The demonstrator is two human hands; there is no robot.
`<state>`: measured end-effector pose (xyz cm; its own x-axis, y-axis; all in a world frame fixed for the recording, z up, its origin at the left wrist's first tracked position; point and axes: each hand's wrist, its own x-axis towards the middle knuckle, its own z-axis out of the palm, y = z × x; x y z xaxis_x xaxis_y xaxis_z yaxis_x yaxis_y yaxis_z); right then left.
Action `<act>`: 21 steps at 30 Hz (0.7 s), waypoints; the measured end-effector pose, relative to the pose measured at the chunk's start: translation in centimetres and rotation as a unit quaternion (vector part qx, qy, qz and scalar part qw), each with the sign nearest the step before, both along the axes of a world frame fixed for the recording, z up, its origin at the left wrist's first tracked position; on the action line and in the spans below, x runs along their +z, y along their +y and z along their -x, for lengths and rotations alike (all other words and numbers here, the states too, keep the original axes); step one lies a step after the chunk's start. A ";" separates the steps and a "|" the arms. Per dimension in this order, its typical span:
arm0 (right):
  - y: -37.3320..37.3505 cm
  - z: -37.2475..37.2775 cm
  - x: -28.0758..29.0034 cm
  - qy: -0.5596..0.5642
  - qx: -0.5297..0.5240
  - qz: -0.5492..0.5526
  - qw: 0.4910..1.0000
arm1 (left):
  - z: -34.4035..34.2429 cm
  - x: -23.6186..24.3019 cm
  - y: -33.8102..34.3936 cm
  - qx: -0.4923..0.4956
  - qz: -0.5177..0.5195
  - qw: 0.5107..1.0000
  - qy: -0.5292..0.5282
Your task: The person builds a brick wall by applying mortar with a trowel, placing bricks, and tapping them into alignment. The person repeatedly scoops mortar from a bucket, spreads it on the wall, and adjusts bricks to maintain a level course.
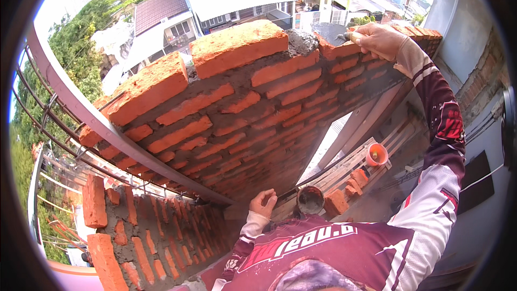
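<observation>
My right hand is closed around the handle of a trowel, on top of the brick wall. The trowel's grey blade lies over the top course, just right of a lump of wet mortar. Left of the mortar sits a large orange brick, with another brick beyond it toward the post. Low in front of my body, my left hand is loosely curled and holds nothing, with a gap between thumb and fingers. A dark bucket stands nearest to it.
Wooden planks below carry an orange bucket and several loose bricks. A metal post and bent rebar stand at left. A second brick wall is at lower left; a grey wall rises at right.
</observation>
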<state>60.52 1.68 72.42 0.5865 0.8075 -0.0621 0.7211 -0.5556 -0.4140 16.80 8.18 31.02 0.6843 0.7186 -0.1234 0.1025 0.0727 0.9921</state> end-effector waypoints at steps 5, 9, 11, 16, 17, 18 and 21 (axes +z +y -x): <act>0.9 0.7 2.0 0.066 0.017 0.005 0.998 | -3.7 7.7 4.2 -0.064 -0.201 0.977 -0.001; 0.7 1.1 2.5 0.103 0.036 0.003 0.994 | -8.1 14.2 7.1 -0.071 -0.366 0.923 -0.096; 0.5 1.2 2.3 0.107 0.035 -0.001 0.994 | -10.3 17.0 7.7 -0.060 -0.403 0.902 -0.139; 0.8 2.4 1.5 0.144 0.082 -0.004 0.986 | -14.7 21.5 8.3 -0.051 -0.433 0.885 -0.164; 1.0 2.8 1.4 0.147 0.084 -0.015 0.985 | -15.7 21.9 8.3 -0.037 -0.442 0.881 -0.163; 1.3 3.1 1.2 0.152 0.082 -0.015 0.985 | -16.7 22.2 8.3 -0.024 -0.446 0.881 -0.158; 1.8 4.0 0.7 0.186 0.076 -0.029 0.979 | -19.3 22.7 8.7 -0.015 -0.447 0.885 -0.130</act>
